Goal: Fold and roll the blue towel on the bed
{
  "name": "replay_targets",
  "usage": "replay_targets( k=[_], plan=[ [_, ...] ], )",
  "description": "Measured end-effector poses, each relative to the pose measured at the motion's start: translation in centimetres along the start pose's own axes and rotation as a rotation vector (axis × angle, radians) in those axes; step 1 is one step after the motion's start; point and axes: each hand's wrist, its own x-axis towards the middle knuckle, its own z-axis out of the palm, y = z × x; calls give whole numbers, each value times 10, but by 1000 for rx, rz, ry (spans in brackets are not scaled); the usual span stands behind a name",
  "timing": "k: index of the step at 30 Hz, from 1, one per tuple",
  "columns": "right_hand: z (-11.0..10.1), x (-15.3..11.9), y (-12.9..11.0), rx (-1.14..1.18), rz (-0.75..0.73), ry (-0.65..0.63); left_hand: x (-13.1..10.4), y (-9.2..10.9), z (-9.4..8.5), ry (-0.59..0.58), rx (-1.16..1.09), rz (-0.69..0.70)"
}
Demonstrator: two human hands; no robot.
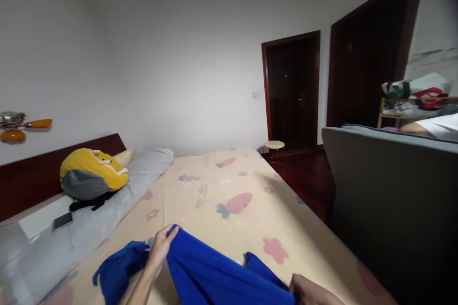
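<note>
A bright blue garment (207, 271) lies spread over the near part of a bed with a cream sheet printed with pink carrots (229, 190). My left hand (161, 244) pinches the garment's far upper corner between thumb and fingers. My right hand (311, 290) sits at the bottom edge of the view, closed on the garment's right edge. Another bunched blue part (119, 267) lies left of my left forearm.
A yellow and grey backpack (91, 174) and a long grey bolster (107, 209) lie along the dark headboard at left, with a phone (63, 220) beside them. A grey sofa back (390, 200) stands right of the bed. A small round stool (274, 145) sits by dark doorways.
</note>
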Motion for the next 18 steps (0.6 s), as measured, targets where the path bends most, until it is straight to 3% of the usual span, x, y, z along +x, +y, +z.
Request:
replay_targets(
  k=[4, 9, 12, 15, 18],
  plan=[
    [-26, -6, 4, -124, 57, 117, 3, 8, -18, 117, -158, -28],
    [-72, -17, -6, 197, -224, 316, 4, 22, -36, 321, -347, -97],
    [-94, -27, -16, 227, -262, 341, 6, 24, -45, 351, -414, -80],
    [-109, -38, -18, 112, -209, 274, 8, 19, -55, 363, -402, -69],
    [-120, -51, -8, 41, -109, 275, 6, 13, -63, 283, -351, -68]
  ],
)
